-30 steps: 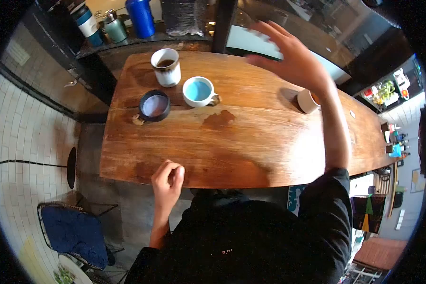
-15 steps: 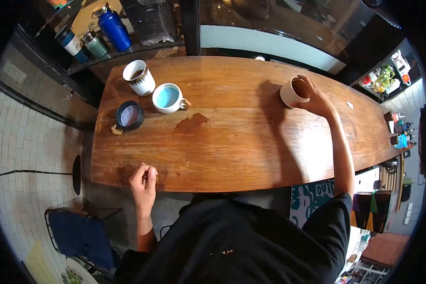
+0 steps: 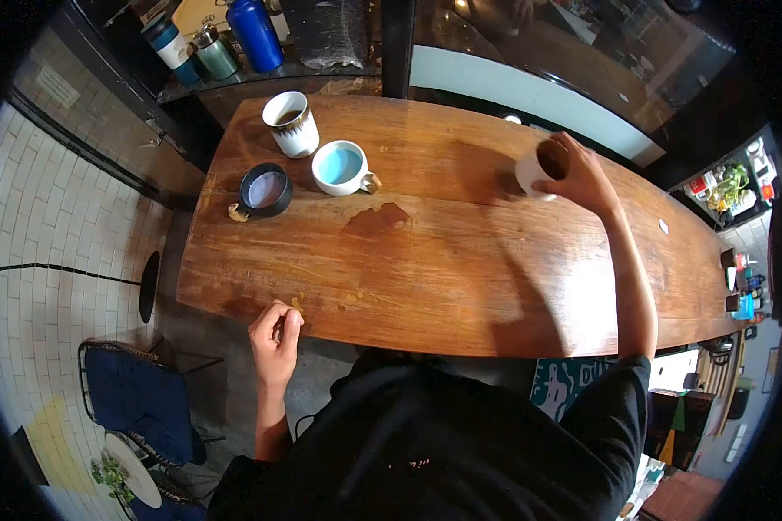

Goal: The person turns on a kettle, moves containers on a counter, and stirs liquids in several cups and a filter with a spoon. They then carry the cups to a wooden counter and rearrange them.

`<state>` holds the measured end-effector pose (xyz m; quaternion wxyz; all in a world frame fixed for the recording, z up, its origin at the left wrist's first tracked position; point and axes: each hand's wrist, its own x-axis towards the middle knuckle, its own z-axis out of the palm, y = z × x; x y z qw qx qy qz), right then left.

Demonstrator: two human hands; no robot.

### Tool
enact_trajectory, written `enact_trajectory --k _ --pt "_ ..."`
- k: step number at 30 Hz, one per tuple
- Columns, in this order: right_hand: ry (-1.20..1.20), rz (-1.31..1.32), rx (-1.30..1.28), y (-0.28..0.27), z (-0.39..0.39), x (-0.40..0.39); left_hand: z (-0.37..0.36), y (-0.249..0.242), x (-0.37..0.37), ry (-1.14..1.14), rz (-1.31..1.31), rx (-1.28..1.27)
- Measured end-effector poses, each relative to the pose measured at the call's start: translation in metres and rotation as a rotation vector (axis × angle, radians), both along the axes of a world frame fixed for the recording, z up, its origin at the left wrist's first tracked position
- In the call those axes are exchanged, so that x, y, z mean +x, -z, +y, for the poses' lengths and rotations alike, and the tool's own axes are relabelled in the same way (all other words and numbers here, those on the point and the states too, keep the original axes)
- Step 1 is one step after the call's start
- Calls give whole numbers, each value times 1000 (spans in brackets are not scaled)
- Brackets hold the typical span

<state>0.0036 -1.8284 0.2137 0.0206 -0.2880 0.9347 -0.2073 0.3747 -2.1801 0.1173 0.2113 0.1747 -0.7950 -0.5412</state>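
Note:
My right hand (image 3: pixel 575 175) grips a white cup (image 3: pixel 527 176) with a brown inside, fingers over its far rim and thumb at the near side. The cup is at the right half of the wooden table (image 3: pixel 426 286), tilted a little in this view. My left hand (image 3: pixel 275 343) is closed with curled fingers at the table's front edge, and nothing shows in it. At the left stand three cups: a tall white one with a brown drip rim (image 3: pixel 294 132), a white mug with blue inside (image 3: pixel 340 168) and a dark mug (image 3: pixel 267 190) with pale purple inside.
A brown wet patch (image 3: pixel 379 217) lies in front of the mugs, with small yellowish spots (image 3: pixel 352 297) nearer me. Bottles (image 3: pixel 256 35) stand on a ledge behind glass. A small white slip (image 3: pixel 663 226) lies at right. A blue chair (image 3: pixel 139 404) stands on the left.
My right hand has carried the white cup left over the table, nearer the other cups. The camera view has turned slightly. My left hand stays closed near the front edge.

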Motion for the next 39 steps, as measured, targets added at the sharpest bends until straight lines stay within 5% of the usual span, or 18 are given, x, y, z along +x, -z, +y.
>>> enact_trajectory --k 14,39 --pt "-410 15 -32 17 -214 -42 -11 -8 34 -57 7 43" --pt "-438 13 133 38 -241 -50 -23 8 48 -47 56 52"
